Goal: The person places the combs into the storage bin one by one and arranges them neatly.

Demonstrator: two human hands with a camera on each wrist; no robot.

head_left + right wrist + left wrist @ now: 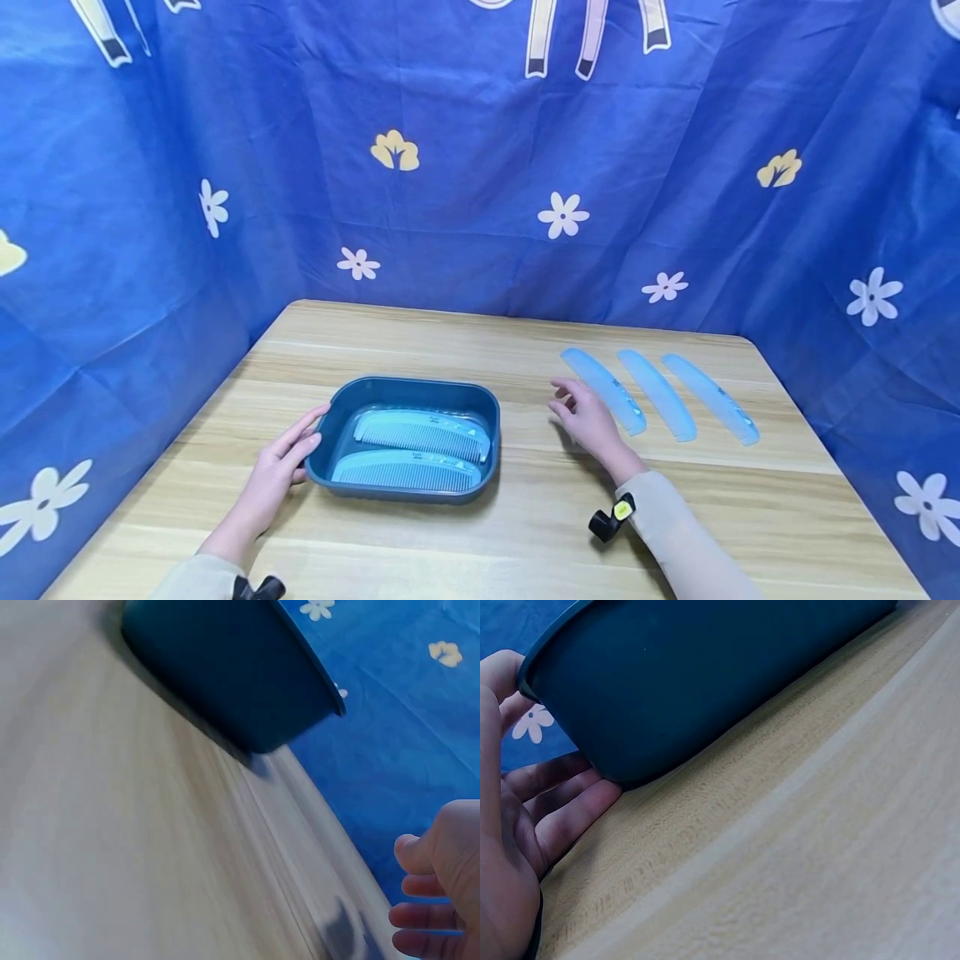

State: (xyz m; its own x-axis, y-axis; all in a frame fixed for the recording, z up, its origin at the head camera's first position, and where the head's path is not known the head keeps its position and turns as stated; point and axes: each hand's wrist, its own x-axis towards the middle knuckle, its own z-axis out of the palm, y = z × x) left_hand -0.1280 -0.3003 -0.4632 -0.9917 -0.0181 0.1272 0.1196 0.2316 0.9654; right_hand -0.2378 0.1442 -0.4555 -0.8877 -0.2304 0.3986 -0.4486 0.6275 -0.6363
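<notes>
A dark teal plastic basin [402, 496] stands on the table, and two light-blue combs lie inside it: an upper comb [423, 429] and a lower comb [405, 468], teeth toward me. My left hand [273, 471] grips the basin's left end, thumb at the rim; in the left wrist view its lower fingers [577, 817] touch the wall near the base. My right hand [588, 417] hovers over the table between the basin and the combs on the right, its fingers loosely bent and holding nothing. Nearest to it is a blue comb [606, 392].
Two more blue combs, a middle comb [657, 394] and a right comb [711, 398], lie slanted on the wooden table [540, 542]. Blue patterned cloth [465, 208] hangs behind the table and along both sides.
</notes>
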